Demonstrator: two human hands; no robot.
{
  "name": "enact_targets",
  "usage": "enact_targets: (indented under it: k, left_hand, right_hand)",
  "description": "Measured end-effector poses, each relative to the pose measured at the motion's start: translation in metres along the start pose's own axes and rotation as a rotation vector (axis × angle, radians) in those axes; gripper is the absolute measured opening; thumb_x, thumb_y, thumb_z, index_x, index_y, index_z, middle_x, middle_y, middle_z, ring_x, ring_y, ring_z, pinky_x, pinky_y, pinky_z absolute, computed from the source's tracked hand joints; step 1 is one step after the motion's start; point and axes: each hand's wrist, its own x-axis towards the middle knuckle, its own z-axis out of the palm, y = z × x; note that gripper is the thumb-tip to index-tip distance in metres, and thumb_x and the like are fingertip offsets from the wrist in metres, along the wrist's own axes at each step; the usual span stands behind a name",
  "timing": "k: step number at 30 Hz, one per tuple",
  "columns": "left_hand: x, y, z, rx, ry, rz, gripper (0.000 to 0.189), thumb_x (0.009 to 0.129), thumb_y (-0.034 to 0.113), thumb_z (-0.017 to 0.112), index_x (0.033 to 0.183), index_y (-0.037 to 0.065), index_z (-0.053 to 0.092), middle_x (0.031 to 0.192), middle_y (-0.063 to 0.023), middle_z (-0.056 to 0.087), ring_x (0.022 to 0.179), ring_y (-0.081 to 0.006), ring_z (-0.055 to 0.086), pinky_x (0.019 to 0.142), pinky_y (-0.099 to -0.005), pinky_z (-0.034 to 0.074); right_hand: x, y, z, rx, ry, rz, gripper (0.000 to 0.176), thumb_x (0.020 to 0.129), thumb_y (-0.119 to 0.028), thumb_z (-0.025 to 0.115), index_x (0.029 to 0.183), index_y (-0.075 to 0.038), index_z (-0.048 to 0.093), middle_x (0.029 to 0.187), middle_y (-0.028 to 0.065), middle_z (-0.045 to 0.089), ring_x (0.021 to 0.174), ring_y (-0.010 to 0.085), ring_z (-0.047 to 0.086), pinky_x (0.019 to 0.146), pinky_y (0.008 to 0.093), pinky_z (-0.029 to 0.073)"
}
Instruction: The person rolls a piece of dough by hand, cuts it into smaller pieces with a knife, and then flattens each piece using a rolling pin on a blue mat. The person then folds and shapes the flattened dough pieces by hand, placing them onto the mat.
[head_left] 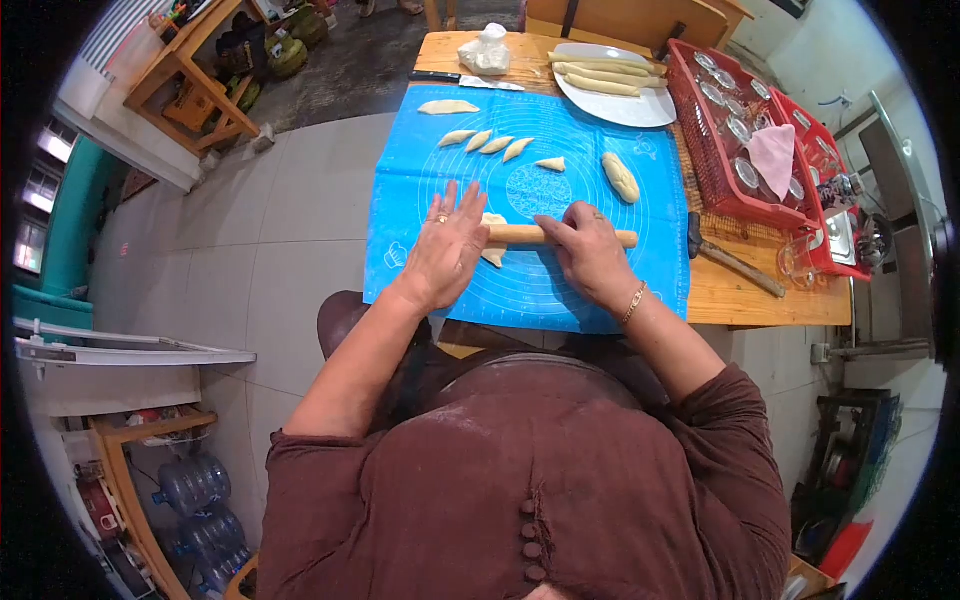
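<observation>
A wooden rolling pin (515,234) lies across a flattened piece of dough (494,256) on the blue mat (400,200). My left hand (446,248) rests at the pin's left end, its fingers stretched out and slightly apart. At the pin's right part is my right hand (590,252), fingers bent round it. Beyond the pin, several small dough pieces (497,145) form a row, with a stubby piece (551,164) nearer the centre. A long flat piece (448,107) is at the far left of the mat, and a thicker dough roll (620,178) at the right.
A knife (466,80) and a bag of white powder (485,52) are behind the mat. Dough strips lie on a white plate (620,106). Red baskets (700,150) hold glass jars at the right, near a hammer (735,262) and a glass (797,262).
</observation>
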Motion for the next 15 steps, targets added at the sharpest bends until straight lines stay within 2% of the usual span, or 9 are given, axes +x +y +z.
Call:
enact_targets:
  k: [1,3,4,6,7,9,15]
  left_hand:
    - [0.000,-0.002,0.003,-0.002,-0.002,0.002,0.059,0.105,0.039,0.023,0.145,-0.004,0.035,0.153,-0.0238,0.028,0.144,-0.0441,0.015,0.118,-0.0501,0.011]
    - [-0.002,-0.004,0.007,0.098,-0.089,-0.025,0.061,0.105,0.039,0.022,0.144,-0.005,0.035,0.152,-0.0241,0.029,0.144,-0.0439,0.016,0.118,-0.0505,0.012]
    - [-0.002,-0.004,0.008,0.097,-0.090,-0.025,0.061,0.105,0.039,0.022,0.144,-0.005,0.035,0.152,-0.0241,0.029,0.144,-0.0439,0.016,0.118,-0.0505,0.012]
    - [-0.004,-0.004,0.008,0.147,-0.091,-0.004,0.063,0.104,0.041,0.022,0.144,-0.006,0.033,0.153,-0.0246,0.027,0.144,-0.0436,0.015,0.119,-0.0504,0.011]
    - [-0.005,-0.002,0.007,0.149,-0.089,-0.006,0.063,0.104,0.041,0.022,0.144,-0.006,0.033,0.153,-0.0246,0.027,0.144,-0.0436,0.015,0.119,-0.0504,0.011]
    - [-0.011,0.003,0.005,0.204,-0.083,0.025,0.063,0.103,0.040,0.024,0.145,-0.007,0.031,0.155,-0.0248,0.023,0.145,-0.0427,0.014,0.119,-0.0501,0.010]
    - [-0.033,0.015,0.003,0.273,-0.112,0.073,0.064,0.102,0.039,0.029,0.147,-0.007,0.026,0.157,-0.0240,0.015,0.146,-0.0410,0.010,0.119,-0.0493,0.007]
  right_hand:
    - [0.000,-0.001,-0.002,-0.001,-0.001,0.003,0.040,0.079,-0.005,0.062,0.118,-0.012,0.063,0.092,0.0140,0.055,0.089,0.0322,0.056,0.078,0.0437,0.047]
    - [0.000,-0.003,-0.006,-0.077,-0.103,0.031,0.050,0.081,-0.004,0.064,0.129,-0.015,0.058,0.111,0.0152,0.057,0.106,0.0321,0.056,0.089,0.0435,0.046]
    - [-0.001,-0.002,-0.004,-0.077,-0.104,0.032,0.050,0.081,-0.004,0.064,0.129,-0.015,0.058,0.111,0.0152,0.057,0.106,0.0321,0.056,0.089,0.0435,0.046]
    - [-0.004,0.000,0.001,-0.118,-0.106,0.018,0.054,0.084,-0.014,0.061,0.137,-0.013,0.049,0.132,0.0196,0.051,0.126,0.0386,0.046,0.101,0.0491,0.039]
    - [-0.005,0.000,0.000,-0.118,-0.105,0.015,0.054,0.084,-0.014,0.061,0.137,-0.013,0.049,0.132,0.0196,0.051,0.126,0.0386,0.046,0.101,0.0491,0.039]
    - [-0.009,-0.005,-0.003,-0.117,-0.209,0.058,0.060,0.087,-0.017,0.058,0.144,-0.011,0.040,0.146,0.0195,0.041,0.137,0.0400,0.035,0.109,0.0499,0.032]
    - [-0.027,-0.019,-0.011,-0.141,-0.199,0.020,0.061,0.088,-0.019,0.058,0.145,-0.009,0.037,0.152,0.0184,0.033,0.142,0.0385,0.026,0.115,0.0504,0.025]
